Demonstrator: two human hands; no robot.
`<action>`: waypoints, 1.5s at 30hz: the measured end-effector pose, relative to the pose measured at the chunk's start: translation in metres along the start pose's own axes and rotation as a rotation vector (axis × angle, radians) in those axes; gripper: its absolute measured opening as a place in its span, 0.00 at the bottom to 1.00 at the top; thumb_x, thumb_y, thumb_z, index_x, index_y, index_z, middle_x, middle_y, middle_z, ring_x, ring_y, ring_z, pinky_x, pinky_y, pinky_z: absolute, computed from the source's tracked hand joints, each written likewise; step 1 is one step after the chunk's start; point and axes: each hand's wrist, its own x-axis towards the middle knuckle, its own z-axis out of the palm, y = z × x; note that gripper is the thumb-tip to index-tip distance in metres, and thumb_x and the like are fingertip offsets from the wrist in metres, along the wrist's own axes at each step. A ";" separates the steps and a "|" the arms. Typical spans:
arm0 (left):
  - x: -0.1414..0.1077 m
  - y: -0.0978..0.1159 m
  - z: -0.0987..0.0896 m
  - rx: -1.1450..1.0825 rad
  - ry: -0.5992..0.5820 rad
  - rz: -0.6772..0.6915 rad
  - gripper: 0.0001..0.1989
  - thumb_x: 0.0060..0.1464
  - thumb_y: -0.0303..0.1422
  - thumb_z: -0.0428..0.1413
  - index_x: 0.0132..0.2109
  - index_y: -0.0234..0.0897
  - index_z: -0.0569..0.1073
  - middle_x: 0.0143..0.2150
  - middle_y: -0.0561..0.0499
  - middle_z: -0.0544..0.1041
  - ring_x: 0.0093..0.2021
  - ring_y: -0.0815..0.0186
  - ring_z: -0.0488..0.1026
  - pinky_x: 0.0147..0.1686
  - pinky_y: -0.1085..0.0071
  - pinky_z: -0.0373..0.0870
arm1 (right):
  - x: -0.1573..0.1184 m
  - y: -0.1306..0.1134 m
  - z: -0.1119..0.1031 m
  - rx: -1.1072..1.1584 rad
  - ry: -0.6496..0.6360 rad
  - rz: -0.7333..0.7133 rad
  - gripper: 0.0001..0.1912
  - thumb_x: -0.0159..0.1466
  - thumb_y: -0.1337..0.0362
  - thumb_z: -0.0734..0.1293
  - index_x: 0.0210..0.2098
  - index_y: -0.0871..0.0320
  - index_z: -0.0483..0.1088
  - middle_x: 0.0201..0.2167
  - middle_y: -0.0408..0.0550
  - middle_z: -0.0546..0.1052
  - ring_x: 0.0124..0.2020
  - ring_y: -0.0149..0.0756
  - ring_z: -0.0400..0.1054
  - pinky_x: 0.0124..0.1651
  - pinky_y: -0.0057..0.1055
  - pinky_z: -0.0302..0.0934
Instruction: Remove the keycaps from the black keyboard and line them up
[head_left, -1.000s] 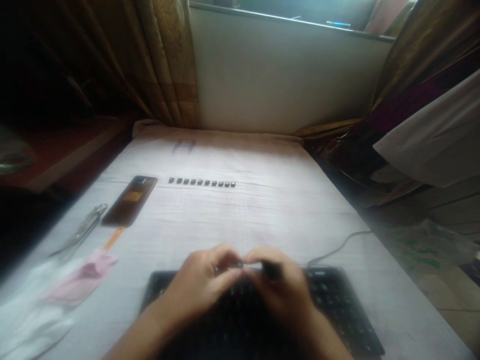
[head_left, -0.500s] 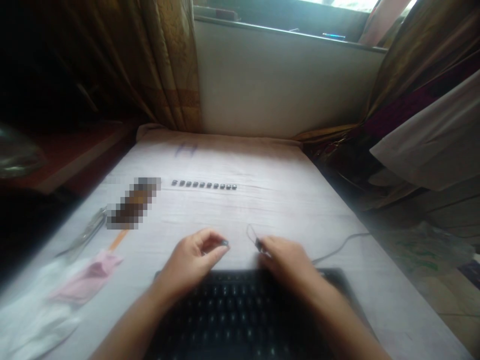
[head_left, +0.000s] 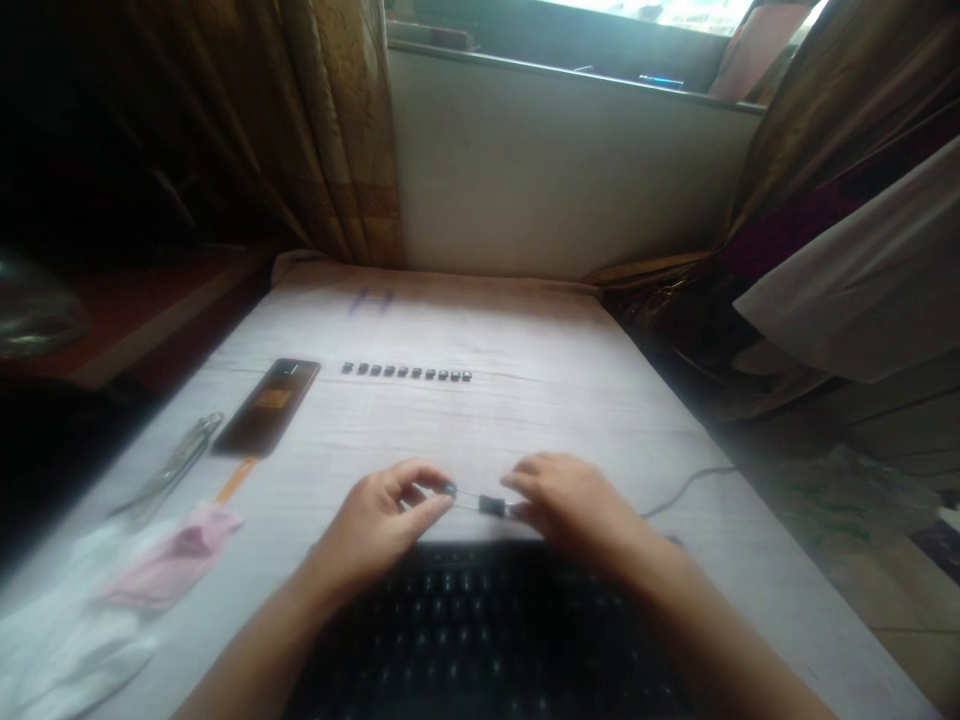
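Note:
My left hand (head_left: 386, 515) is closed, pinching a small black keycap (head_left: 450, 490) between thumb and fingertips. From the right, my right hand (head_left: 566, 500) grips the end of a keycap puller with a dark body (head_left: 492, 505) and thin wire prongs. Those prongs reach to the keycap; whether they are hooked round it is too blurred to tell. Beneath both hands lies a black keyboard (head_left: 465, 610), its right part dark and hard to make out. Farther off, several loose black keycaps (head_left: 403, 371) stand in a row on the pale cloth (head_left: 570, 400).
A brown phone (head_left: 262, 420) lies to the left, beside a metal tool (head_left: 180, 455) and an orange strip (head_left: 235, 480). Pink cloth (head_left: 176, 560) and white cloth (head_left: 75, 640) lie nearer me. A cable (head_left: 686, 490) runs off to the right.
My right hand has turned the puller from pointing up and away to lying level, its prongs now at the keycap. My left hand stays almost in place.

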 end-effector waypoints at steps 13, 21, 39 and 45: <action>0.000 0.001 0.011 -0.180 0.032 0.001 0.14 0.53 0.41 0.61 0.43 0.39 0.80 0.39 0.49 0.82 0.39 0.61 0.78 0.43 0.66 0.74 | 0.015 -0.033 0.024 0.474 0.621 -0.085 0.04 0.65 0.66 0.68 0.36 0.56 0.77 0.29 0.46 0.83 0.29 0.34 0.77 0.34 0.26 0.69; 0.006 -0.005 -0.017 -0.004 0.139 0.006 0.21 0.54 0.45 0.59 0.52 0.43 0.77 0.48 0.47 0.81 0.42 0.61 0.79 0.44 0.64 0.75 | 0.036 0.003 0.014 0.568 0.410 0.039 0.06 0.61 0.68 0.69 0.36 0.55 0.78 0.31 0.43 0.83 0.26 0.29 0.74 0.33 0.24 0.67; 0.034 -0.071 -0.047 0.038 0.481 -0.070 0.25 0.53 0.54 0.51 0.39 0.36 0.78 0.24 0.53 0.72 0.20 0.69 0.66 0.18 0.76 0.62 | 0.148 0.093 0.036 0.207 0.184 0.442 0.10 0.64 0.62 0.66 0.42 0.53 0.79 0.41 0.46 0.83 0.42 0.37 0.76 0.45 0.27 0.63; 0.036 -0.073 -0.047 0.084 0.483 -0.061 0.25 0.53 0.53 0.51 0.39 0.36 0.78 0.25 0.52 0.73 0.22 0.68 0.68 0.20 0.74 0.63 | 0.151 0.091 0.032 0.144 0.136 0.418 0.11 0.65 0.62 0.65 0.42 0.53 0.79 0.42 0.47 0.82 0.43 0.38 0.75 0.44 0.28 0.62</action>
